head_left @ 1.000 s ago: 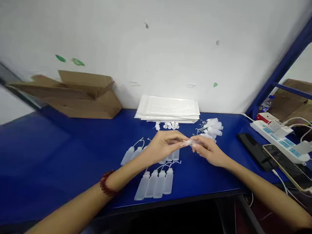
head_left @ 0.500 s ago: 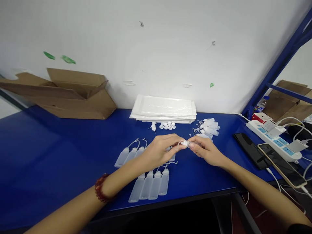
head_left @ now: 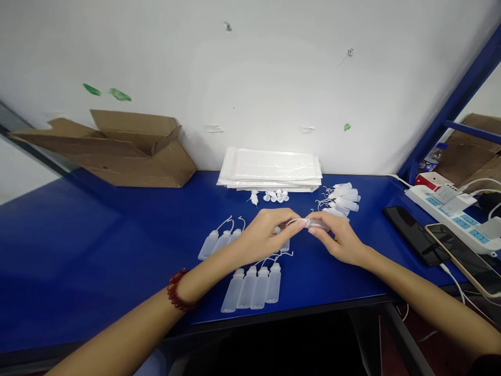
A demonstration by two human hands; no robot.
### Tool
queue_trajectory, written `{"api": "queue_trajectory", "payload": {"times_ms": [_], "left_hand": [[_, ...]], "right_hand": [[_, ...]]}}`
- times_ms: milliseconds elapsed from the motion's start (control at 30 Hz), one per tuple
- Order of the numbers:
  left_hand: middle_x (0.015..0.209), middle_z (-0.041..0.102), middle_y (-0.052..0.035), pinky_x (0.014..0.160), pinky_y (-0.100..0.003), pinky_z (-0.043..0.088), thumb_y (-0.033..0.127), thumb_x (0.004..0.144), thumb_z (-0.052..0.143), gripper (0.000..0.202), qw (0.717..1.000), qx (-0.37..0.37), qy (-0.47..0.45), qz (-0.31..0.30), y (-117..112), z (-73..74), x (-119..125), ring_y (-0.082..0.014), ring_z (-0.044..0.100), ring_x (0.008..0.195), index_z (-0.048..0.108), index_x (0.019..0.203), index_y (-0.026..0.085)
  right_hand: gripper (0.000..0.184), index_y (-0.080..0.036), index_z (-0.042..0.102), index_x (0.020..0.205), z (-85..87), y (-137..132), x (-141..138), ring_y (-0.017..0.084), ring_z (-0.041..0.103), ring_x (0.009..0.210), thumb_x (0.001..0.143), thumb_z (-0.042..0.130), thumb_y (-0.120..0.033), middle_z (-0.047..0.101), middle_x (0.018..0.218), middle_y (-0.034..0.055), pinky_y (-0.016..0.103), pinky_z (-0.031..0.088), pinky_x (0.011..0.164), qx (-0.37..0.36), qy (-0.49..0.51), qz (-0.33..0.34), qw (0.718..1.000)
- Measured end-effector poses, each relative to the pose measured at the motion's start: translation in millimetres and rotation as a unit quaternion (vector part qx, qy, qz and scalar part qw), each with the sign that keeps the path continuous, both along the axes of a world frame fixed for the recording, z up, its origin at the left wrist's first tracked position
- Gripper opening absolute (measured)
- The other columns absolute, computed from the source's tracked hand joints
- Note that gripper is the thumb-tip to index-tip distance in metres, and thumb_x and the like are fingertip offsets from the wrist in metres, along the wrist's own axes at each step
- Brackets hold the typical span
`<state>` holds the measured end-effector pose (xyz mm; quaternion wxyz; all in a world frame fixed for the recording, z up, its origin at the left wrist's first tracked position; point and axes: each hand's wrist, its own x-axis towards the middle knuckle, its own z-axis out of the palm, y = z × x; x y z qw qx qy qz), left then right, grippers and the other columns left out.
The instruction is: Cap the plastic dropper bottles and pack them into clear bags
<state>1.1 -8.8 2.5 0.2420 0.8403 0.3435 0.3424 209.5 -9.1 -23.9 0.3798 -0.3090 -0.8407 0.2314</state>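
Observation:
Both hands meet above the blue table around one small translucent squeeze bottle (head_left: 319,224). My right hand (head_left: 341,241) pinches its body between thumb and fingers. At the neck, my left hand (head_left: 263,234) is closed on the white cap, from which a thin bent tube curves out to the left. Below my left wrist lie several capped bottles (head_left: 254,288) in a row, their thin tubes pointing away from me. A second row of bottles (head_left: 210,244) is partly covered by my left hand and forearm. Beyond my right hand lies a pile of similar bottles (head_left: 346,198).
White flat packets (head_left: 274,164) are stacked against the wall, with several small white caps (head_left: 277,196) in front. An open cardboard box (head_left: 152,164) stands at the back left. Two phones (head_left: 417,235) and a power strip (head_left: 450,214) with cables lie at the right.
The view has shifted slightly, so the table things appear a little further right and higher. My hands keep hold of the same bottle, and more of its body shows now.

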Motion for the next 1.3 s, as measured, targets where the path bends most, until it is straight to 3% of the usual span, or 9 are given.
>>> {"api": "queue_trajectory", "payload": {"times_ms": [167, 367, 467, 567, 700, 800, 967, 1133, 1300], "left_hand": [[0.068, 0.069, -0.0017, 0.053, -0.02, 0.046, 0.033, 0.095, 0.054, 0.028, 0.997, -0.071, -0.013, -0.037, 1, -2.3, -3, -0.012, 0.062, 0.061, 0.072, 0.083, 0.015], [0.076, 0.072, -0.0044, 0.057, -0.023, 0.047, 0.023, 0.095, 0.056, 0.019, 0.993, 0.096, -0.008, -0.069, 0, -11.0, -2, -0.0117, 0.061, 0.061, 0.073, 0.093, 0.014], [0.08, 0.072, -0.0049, 0.059, -0.023, 0.049, 0.022, 0.095, 0.056, 0.018, 0.991, 0.115, -0.017, -0.073, -1, -9.2, -2, -0.0118, 0.062, 0.064, 0.072, 0.098, 0.015], [0.078, 0.072, -0.0035, 0.057, -0.022, 0.049, 0.026, 0.093, 0.059, 0.017, 0.997, 0.061, -0.008, -0.05, 0, -4.0, -2, -0.0115, 0.061, 0.063, 0.073, 0.093, 0.016], [0.071, 0.07, -0.003, 0.051, -0.02, 0.046, 0.036, 0.094, 0.056, 0.028, 0.998, -0.054, 0.005, -0.015, 2, -0.7, -2, -0.0117, 0.062, 0.06, 0.073, 0.085, 0.016], [0.069, 0.069, -0.0034, 0.054, -0.02, 0.05, 0.039, 0.095, 0.051, 0.033, 0.991, -0.133, -0.001, -0.032, 3, -1.8, -1, -0.0117, 0.065, 0.06, 0.07, 0.081, 0.015], [0.064, 0.066, -0.0027, 0.055, -0.021, 0.052, 0.037, 0.094, 0.052, 0.033, 0.984, -0.171, -0.022, -0.049, 1, -1.8, 0, -0.0116, 0.064, 0.058, 0.067, 0.076, 0.014], [0.068, 0.069, -0.0031, 0.051, -0.021, 0.048, 0.033, 0.092, 0.055, 0.026, 0.993, -0.112, -0.018, -0.034, -3, -0.7, 0, -0.0124, 0.063, 0.057, 0.073, 0.088, 0.014], [0.062, 0.065, -0.0014, 0.051, -0.02, 0.042, 0.027, 0.093, 0.053, 0.028, 0.998, -0.01, 0.004, -0.056, -5, -0.6, 0, -0.01, 0.054, 0.053, 0.072, 0.078, 0.014]], "right_hand": [[0.023, -0.016, 0.056, 0.106, -0.2, -1, 1, 0.017, 0.059, 0.072, 0.099, 0.042, -0.033, 0.066, 0.085, 0.0066, 0.029, 0.046, 0.067, 0.029, -0.043, 0.004, 0.999], [0.03, -0.018, 0.055, 0.087, 8.3, -2, 3, 0.013, 0.051, 0.061, 0.1, 0.04, -0.041, 0.053, 0.065, -0.0021, 0.026, 0.039, 0.061, -0.108, -0.03, 0.012, 0.994], [0.035, -0.018, 0.055, 0.085, 8.6, -1, 3, 0.012, 0.047, 0.057, 0.099, 0.039, -0.046, 0.047, 0.061, -0.0044, 0.026, 0.037, 0.059, -0.172, -0.002, 0.025, 0.985], [0.034, -0.018, 0.056, 0.088, 7.9, -1, 1, 0.012, 0.047, 0.058, 0.099, 0.04, -0.045, 0.049, 0.063, -0.0037, 0.026, 0.037, 0.058, -0.172, 0.008, 0.027, 0.985], [0.024, -0.018, 0.056, 0.097, 6.4, -1, 0, 0.014, 0.052, 0.065, 0.098, 0.043, -0.038, 0.058, 0.072, 0.0003, 0.028, 0.04, 0.063, -0.086, -0.024, 0.001, 0.996], [0.021, -0.019, 0.054, 0.102, 2.9, -1, 1, 0.017, 0.056, 0.069, 0.098, 0.043, -0.036, 0.063, 0.082, 0.0046, 0.03, 0.043, 0.066, -0.036, -0.048, -0.001, 0.998], [0.02, -0.02, 0.046, 0.105, -0.4, -1, 1, 0.017, 0.054, 0.063, 0.095, 0.046, -0.038, 0.059, 0.077, 0.0025, 0.031, 0.041, 0.063, -0.033, -0.046, -0.01, 0.998], [0.024, -0.024, 0.035, 0.091, 3.6, -2, 0, 0.011, 0.043, 0.052, 0.094, 0.051, -0.041, 0.048, 0.064, -0.0063, 0.024, 0.032, 0.052, -0.158, 0.029, 0.014, 0.987], [0.037, -0.026, 0.029, 0.088, 3.1, 2, 1, 0.007, 0.032, 0.049, 0.09, 0.056, -0.052, 0.046, 0.064, -0.0094, 0.018, 0.026, 0.044, -0.35, 0.113, 0.092, 0.925]]}}
